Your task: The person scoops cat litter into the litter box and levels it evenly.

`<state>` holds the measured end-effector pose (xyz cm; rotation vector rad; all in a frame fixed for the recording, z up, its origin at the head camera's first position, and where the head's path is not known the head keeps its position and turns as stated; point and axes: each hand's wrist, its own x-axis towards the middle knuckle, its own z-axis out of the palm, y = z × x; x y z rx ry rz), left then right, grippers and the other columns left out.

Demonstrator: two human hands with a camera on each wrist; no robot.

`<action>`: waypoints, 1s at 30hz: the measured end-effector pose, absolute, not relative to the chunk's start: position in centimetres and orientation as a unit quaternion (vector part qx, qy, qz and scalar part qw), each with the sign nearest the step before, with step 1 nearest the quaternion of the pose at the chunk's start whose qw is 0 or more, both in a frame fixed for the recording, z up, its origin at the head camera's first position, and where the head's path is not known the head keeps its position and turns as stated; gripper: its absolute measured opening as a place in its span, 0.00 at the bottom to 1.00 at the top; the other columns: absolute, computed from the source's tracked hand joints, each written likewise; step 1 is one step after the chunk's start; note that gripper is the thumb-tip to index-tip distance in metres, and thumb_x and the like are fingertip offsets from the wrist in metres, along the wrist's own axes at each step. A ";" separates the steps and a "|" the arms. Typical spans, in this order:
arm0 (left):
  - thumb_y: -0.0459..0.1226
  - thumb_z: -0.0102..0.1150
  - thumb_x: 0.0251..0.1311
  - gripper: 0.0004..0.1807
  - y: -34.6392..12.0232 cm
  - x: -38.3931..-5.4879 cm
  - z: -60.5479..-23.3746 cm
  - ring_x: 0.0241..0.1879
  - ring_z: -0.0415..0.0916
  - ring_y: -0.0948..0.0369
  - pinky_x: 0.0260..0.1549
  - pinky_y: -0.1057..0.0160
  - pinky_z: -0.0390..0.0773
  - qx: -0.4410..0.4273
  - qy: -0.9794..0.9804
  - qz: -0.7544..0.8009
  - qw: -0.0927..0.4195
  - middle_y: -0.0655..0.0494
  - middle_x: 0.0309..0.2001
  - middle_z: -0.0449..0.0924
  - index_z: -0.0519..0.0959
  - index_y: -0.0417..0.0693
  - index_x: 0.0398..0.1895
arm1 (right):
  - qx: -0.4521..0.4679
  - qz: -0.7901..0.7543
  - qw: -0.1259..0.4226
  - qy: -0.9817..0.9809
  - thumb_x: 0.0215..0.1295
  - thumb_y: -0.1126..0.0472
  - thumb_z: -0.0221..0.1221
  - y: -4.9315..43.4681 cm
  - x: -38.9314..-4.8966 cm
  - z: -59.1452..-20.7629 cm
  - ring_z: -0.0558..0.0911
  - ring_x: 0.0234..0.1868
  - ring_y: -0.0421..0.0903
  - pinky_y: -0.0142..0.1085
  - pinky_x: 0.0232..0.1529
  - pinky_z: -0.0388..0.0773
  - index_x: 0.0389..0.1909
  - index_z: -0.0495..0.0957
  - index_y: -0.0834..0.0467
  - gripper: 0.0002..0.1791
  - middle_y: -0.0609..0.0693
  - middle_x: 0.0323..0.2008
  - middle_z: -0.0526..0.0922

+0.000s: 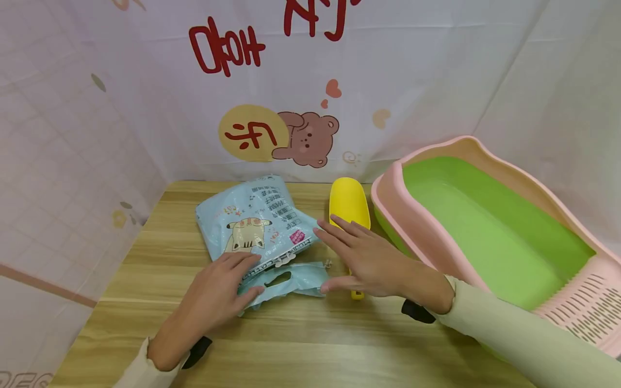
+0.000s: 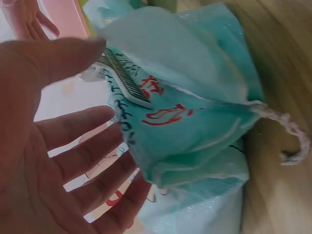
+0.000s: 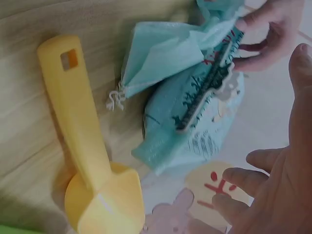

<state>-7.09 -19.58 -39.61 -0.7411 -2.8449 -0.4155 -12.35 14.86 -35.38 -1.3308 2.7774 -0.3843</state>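
Note:
A full light-blue plastic bag (image 1: 286,215) printed with a cartoon cat lies on the table. Its folded top, with a cut-out handle hole and a string, points toward me. A white cloud-shaped piece (image 3: 229,87) sits along the bag's lettered edge. My left hand (image 1: 208,296) is at the bag's near left side, thumb spread from loosely extended fingers; whether it touches the plastic is unclear. Fingers spread, my right hand (image 1: 368,261) hovers by the bag's right corner, holding nothing. Beneath it, a yellow scoop (image 1: 347,199) lies with its handle toward me, partly hidden.
At the right stands a large litter box with a pink rim (image 1: 432,226) and green basin (image 1: 475,215); a slotted pink step (image 1: 592,302) is at its near end. A printed white cloth (image 1: 412,70) hangs behind the wooden table (image 1: 291,355).

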 end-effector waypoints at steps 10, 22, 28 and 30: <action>0.34 0.84 0.57 0.23 -20.0 -7.3 -40.5 0.54 0.86 0.48 0.49 0.45 0.87 -0.241 -0.950 -0.150 0.127 0.48 0.53 0.88 0.88 0.43 0.56 | -0.461 -0.121 0.024 0.879 0.73 0.29 0.62 11.7 -13.8 -37.6 0.59 0.85 0.61 0.55 0.81 0.59 0.86 0.62 0.59 0.53 0.56 0.84 0.65; 0.31 0.86 0.53 0.21 -20.3 -7.2 -40.9 0.47 0.87 0.50 0.43 0.47 0.88 -0.232 -0.954 -0.139 0.126 0.50 0.49 0.87 0.89 0.43 0.51 | -0.485 -0.120 -0.019 0.866 0.74 0.33 0.65 8.9 -15.1 -38.8 0.71 0.79 0.56 0.49 0.80 0.64 0.81 0.69 0.60 0.47 0.55 0.77 0.74; 0.30 0.86 0.53 0.21 -20.4 -7.2 -41.0 0.47 0.87 0.51 0.42 0.47 0.88 -0.229 -0.955 -0.141 0.128 0.50 0.49 0.87 0.89 0.43 0.50 | -0.490 -0.121 -0.026 0.863 0.74 0.35 0.66 7.9 -15.7 -39.3 0.74 0.76 0.54 0.47 0.79 0.66 0.79 0.72 0.61 0.44 0.54 0.74 0.77; 0.30 0.86 0.53 0.21 -20.4 -7.2 -41.0 0.46 0.87 0.51 0.42 0.47 0.88 -0.227 -0.955 -0.141 0.127 0.51 0.49 0.87 0.89 0.43 0.50 | -0.490 -0.121 -0.026 0.863 0.74 0.37 0.68 7.6 -15.9 -39.5 0.74 0.75 0.54 0.47 0.78 0.67 0.77 0.73 0.60 0.42 0.54 0.74 0.77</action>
